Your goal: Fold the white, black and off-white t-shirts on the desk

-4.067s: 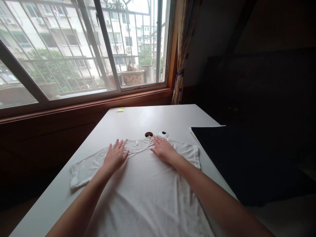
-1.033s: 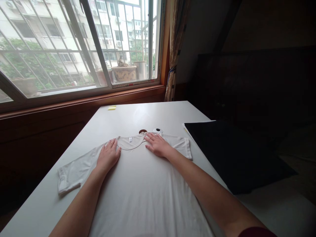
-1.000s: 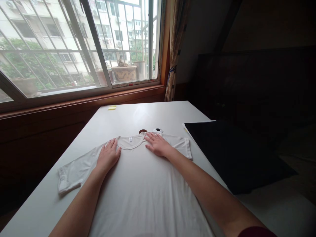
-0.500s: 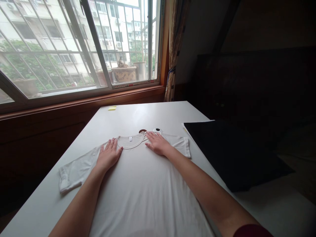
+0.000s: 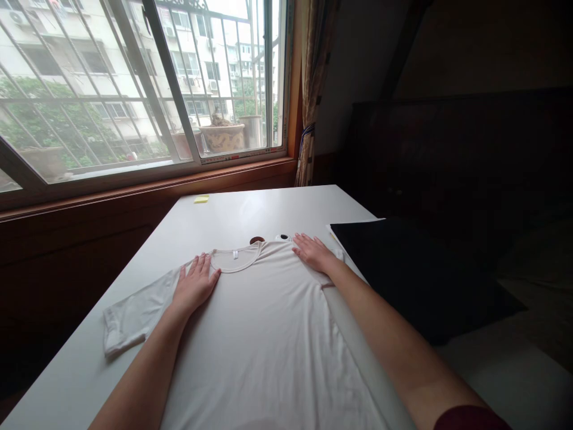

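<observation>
A white T-shirt (image 5: 259,334) lies spread on the white table (image 5: 58,382), its round neckline facing away from me. My left hand (image 5: 196,283) rests flat on the shirt's left shoulder, beside the collar, fingers apart. On the right shoulder, near the right sleeve, lies my right hand (image 5: 313,253), its fingers stretched out and holding nothing. Just past the shirt's upper edge sit a brown round object (image 5: 256,239) and a white round object with a dark centre (image 5: 283,237), both partly covered by the shirt.
Black cloth (image 5: 416,275) lies over the table's right side, with a white edge under it. A yellow note (image 5: 201,199) is at the far left corner. Behind the table are a barred window (image 5: 188,89) and a tied curtain (image 5: 308,119).
My right hand has slid right across the shirt, from beside the collar toward the right sleeve, and the fabric there looks flatter. My left hand has stayed in place on the shirt.
</observation>
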Demonstrator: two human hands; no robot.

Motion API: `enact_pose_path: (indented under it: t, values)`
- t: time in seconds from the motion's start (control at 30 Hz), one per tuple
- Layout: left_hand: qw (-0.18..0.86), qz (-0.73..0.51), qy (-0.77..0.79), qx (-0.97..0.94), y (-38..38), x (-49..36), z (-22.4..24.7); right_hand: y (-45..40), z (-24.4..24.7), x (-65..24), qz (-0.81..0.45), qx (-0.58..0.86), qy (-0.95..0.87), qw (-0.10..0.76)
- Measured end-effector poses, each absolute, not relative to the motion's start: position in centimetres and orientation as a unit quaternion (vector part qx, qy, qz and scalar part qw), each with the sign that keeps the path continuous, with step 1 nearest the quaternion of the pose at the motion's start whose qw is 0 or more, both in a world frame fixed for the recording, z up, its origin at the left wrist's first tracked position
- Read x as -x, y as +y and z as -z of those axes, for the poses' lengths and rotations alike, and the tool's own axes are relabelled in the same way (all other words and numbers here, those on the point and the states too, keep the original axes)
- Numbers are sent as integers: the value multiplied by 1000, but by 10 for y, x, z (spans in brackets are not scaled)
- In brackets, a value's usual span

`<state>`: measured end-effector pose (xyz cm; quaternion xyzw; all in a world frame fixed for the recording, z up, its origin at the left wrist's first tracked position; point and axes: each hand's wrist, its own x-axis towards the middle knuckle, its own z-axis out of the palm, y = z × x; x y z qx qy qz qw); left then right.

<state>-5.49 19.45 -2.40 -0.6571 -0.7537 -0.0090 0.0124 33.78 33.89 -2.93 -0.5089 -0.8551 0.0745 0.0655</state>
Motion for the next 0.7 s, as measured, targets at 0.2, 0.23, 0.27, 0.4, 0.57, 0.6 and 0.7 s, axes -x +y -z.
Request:
enact_pose_path:
  t: [0.2,0.23,0.27,0.4,0.57,0.6,0.7]
  values:
    - [13,9,-755,656,195,56,26,351,29,-347,-55,508,-856,72]
    - [14,11,-754,657,195,57,27,353,29,-348,-51,509,-856,74]
    - [15,14,-753,658,196,57,28,355,29,-349,-48,510,-856,75]
    - [20,19,-752,659,197,59,30,361,30,-355,-36,513,-854,80]
    - [10,12,-753,658,196,58,28,370,30,-362,-25,518,-851,82]
    - [10,12,-753,658,196,58,27,371,31,-363,-22,520,-850,83]
    - [13,13,-752,659,196,58,27,375,32,-366,-4,535,-840,90]
